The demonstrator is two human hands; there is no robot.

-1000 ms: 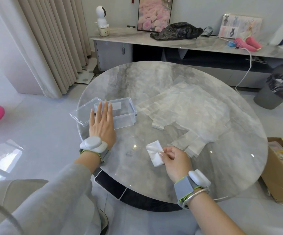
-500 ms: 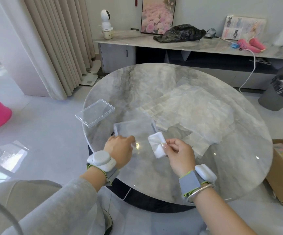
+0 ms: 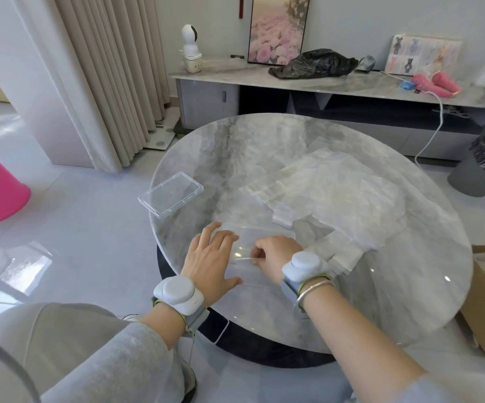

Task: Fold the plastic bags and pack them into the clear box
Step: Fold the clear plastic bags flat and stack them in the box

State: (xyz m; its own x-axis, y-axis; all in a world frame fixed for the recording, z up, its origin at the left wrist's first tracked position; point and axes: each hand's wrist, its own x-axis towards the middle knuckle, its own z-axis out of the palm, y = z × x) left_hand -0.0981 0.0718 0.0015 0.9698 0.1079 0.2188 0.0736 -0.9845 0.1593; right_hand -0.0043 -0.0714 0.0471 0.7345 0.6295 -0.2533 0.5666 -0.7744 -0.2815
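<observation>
Clear rectangular plastic box [image 3: 264,231] sits at the near edge of the round grey marble counter [image 3: 264,146], right between your hands, long axis roughly left-to-right. Your left hand [image 3: 209,263] lies spread with near-straight fingers on the box's left end, bracing it. Your right hand [image 3: 276,254] is over the open top, fingers curled down into it. I can't tell whether it's gripping a folded bag, because the fingers hide whatever is there. The pile of flat translucent plastic bags [image 3: 331,193] lies far-right of the box, and its nearest handles sit just beside your right wrist, so I'd reach for the next bag with the right. The clear flat lid [image 3: 170,194] is far-left, nearer your left hand.
</observation>
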